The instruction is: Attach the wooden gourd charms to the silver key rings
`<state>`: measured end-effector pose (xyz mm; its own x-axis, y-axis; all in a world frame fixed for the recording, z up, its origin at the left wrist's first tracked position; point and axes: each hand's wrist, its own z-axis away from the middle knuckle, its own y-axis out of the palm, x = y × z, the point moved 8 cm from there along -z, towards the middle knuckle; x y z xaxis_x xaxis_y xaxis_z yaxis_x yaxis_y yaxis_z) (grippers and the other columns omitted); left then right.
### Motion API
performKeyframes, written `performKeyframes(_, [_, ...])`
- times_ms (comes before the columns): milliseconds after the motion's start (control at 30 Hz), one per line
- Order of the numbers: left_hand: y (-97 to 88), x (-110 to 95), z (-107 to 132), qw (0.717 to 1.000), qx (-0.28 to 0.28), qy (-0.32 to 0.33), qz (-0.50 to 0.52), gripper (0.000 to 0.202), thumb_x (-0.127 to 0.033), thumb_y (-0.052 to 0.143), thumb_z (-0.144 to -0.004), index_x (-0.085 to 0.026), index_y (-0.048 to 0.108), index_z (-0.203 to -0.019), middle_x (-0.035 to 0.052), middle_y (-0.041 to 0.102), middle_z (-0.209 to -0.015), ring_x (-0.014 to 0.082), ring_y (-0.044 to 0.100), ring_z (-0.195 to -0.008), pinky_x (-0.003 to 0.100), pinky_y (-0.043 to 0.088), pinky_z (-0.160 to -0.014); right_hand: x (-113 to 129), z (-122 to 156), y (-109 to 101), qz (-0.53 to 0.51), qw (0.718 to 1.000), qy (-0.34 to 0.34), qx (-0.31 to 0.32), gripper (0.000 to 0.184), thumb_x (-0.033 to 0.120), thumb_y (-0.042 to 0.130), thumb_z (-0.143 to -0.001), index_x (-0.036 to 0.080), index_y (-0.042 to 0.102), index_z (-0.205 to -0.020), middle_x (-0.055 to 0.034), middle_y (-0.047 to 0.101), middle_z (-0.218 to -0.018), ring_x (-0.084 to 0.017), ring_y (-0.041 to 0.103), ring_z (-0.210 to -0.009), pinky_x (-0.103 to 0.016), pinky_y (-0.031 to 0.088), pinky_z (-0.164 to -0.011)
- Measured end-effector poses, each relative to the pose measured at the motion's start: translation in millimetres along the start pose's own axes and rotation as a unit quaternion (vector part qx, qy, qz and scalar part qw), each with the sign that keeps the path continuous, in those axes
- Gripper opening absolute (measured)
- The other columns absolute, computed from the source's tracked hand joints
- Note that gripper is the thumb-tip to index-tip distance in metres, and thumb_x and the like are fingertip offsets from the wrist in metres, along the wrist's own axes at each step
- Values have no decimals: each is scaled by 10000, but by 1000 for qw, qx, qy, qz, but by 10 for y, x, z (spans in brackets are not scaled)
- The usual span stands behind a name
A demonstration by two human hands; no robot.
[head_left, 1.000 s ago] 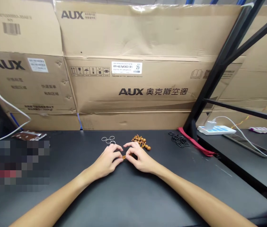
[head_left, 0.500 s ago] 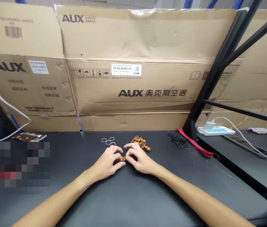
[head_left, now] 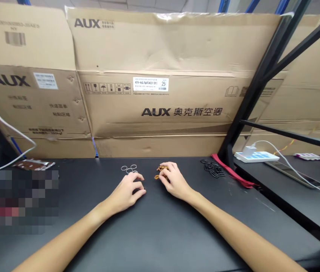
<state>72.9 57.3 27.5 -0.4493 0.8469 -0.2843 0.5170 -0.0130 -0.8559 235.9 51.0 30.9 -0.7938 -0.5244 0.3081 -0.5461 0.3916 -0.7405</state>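
The right hand (head_left: 174,181) is curled over the wooden beads (head_left: 159,172), mostly hiding them, on the worktop (head_left: 177,230). The left hand (head_left: 128,190) lies half-closed just below the metal rings (head_left: 129,168); whether it holds anything is hidden.

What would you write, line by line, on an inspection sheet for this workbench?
Surface: black tabletop.
Things: wooden bead string, metal rings, black rings.
Hands: right hand pinches the wooden bead string; left hand rests below the metal rings, nothing visible in it.
Clutter: red strap.
Cables: white cable at a power strip.
Surroundings: AUX cardboard boxes, black metal rack.
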Motion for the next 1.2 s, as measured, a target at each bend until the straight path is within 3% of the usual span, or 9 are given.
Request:
performKeyframes(200, [-67,282,9,993,-36,-63,-92,206,-348,526,-886,-203,622,-997,106,519,-1235,280,493,-1158,462,432,-934,-138,33,-14,102,991,82,20,290,421,583,-846,230,615,-1063,-133,501,-1249,-328,375,-1212,-532,366,-962])
performKeyframes(367, [72,396,9,991,59,-47,-115,408,-412,335,-976,-274,509,-1318,85,359,-1484,265,316,-1369,496,258,-1101,-198,112,230,99,982,116,111,513,545,487,-875,312,477,-1332,-113,330,-1471,-399,203,-1362,-647,236,-1025])
performKeyframes(467, [121,578,-17,986,97,-66,-117,474,-441,266,-987,-264,405,-1405,62,283,-1523,252,231,-1410,493,155,-1146,-328,97,358,78,979,105,157,392,421,358,-959,337,518,-1307,-69,311,-1502,-378,185,-1391,-648,217,-1051])
performKeyframes(567, [130,804,-42,979,127,-111,-112,541,-492,264,-973,-225,357,-1435,63,253,-1528,255,195,-1419,463,163,-1152,-470,20,332,83,984,80,135,389,264,376,-949,246,541,-1301,-86,335,-1493,-311,200,-1405,-544,271,-1093])
performKeyframes(667, [73,923,-53,976,115,-137,-122,591,-524,267,-962,-190,335,-1445,91,257,-1523,274,193,-1417,480,165,-1147,-584,-29,273,107,983,89,116,401,180,374,-926,211,553,-1284,-86,370,-1476,-302,234,-1398,-555,270,-1097])
performKeyframes(767, [6,817,-49,983,69,-108,-129,579,-513,304,-960,-191,345,-1439,91,277,-1520,260,204,-1417,462,166,-1154,-509,-52,174,125,986,82,72,396,161,383,-914,209,561,-1265,-85,395,-1462,-308,240,-1396,-596,230,-1100])
performKeyframes(867, [32,538,-9,991,54,-45,-111,560,-498,337,-960,-205,350,-1436,75,295,-1517,247,204,-1418,450,162,-1163,-225,-33,128,110,993,31,41,368,254,425,-928,164,571,-1254,-125,404,-1450,-297,232,-1402,-555,209,-1130])
performKeyframes(1033, [158,178,60,993,94,0,-69,551,-503,393,-944,-233,375,-1424,71,311,-1510,248,251,-1403,428,243,-1143,244,108,371,8,980,-33,197,522,420,422,-940,141,443,-1381,-135,340,-1486,-252,262,-1397,-437,276,-1138])
performKeyframes(1200, [186,226,45,989,123,-51,-69,577,-550,351,-939,-221,395,-1411,82,358,-1487,251,324,-1372,437,270,-1126,226,129,406,-11,969,25,245,612,522,389,-930,186,350,-1440,-94,259,-1522,-271,190,-1419,-475,178,-1165])
